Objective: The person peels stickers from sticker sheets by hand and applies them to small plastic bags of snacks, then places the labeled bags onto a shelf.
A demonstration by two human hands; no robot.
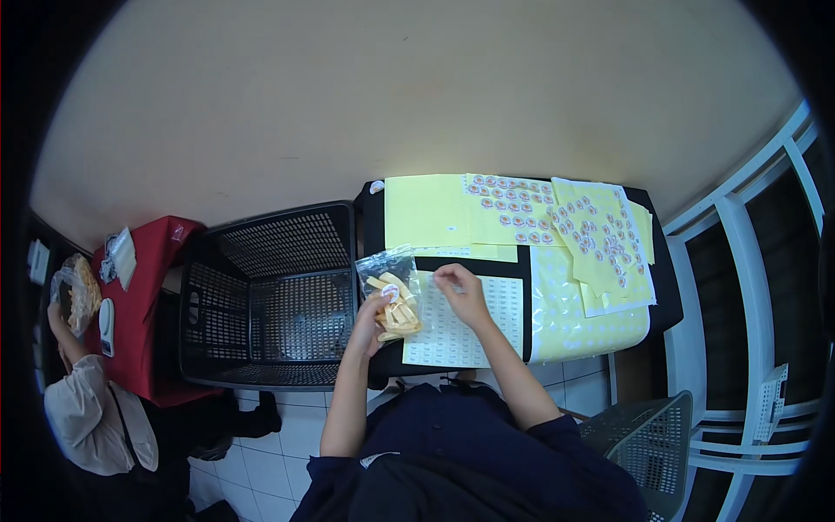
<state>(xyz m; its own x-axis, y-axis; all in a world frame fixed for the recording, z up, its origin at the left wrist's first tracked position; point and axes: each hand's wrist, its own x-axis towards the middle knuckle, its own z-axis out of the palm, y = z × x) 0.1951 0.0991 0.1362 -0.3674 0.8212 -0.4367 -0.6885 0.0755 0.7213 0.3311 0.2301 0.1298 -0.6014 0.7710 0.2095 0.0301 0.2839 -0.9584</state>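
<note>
My left hand [368, 325] is closed on the lower left side of a clear zip bag [389, 263] of pale yellow snack sticks [402, 319]. A round white sticker [390, 293] shows on the bag's front, close to my left thumb. Just right of the bag, my right hand [464, 294] has its thumb and fingertips pinched together. Whatever is between them is too small to make out. Below that hand lies a sheet of small printed labels [491, 326] on the black-covered table, its left part hidden by the bag.
Yellow sheets with round stickers [513, 209] cover the table's back and right. A large black crate [261, 370] stands at left. Beyond it, another person [100, 413] handles a snack bag [80, 291] beside a red-covered table [152, 322]. A grey basket [644, 444] stands lower right.
</note>
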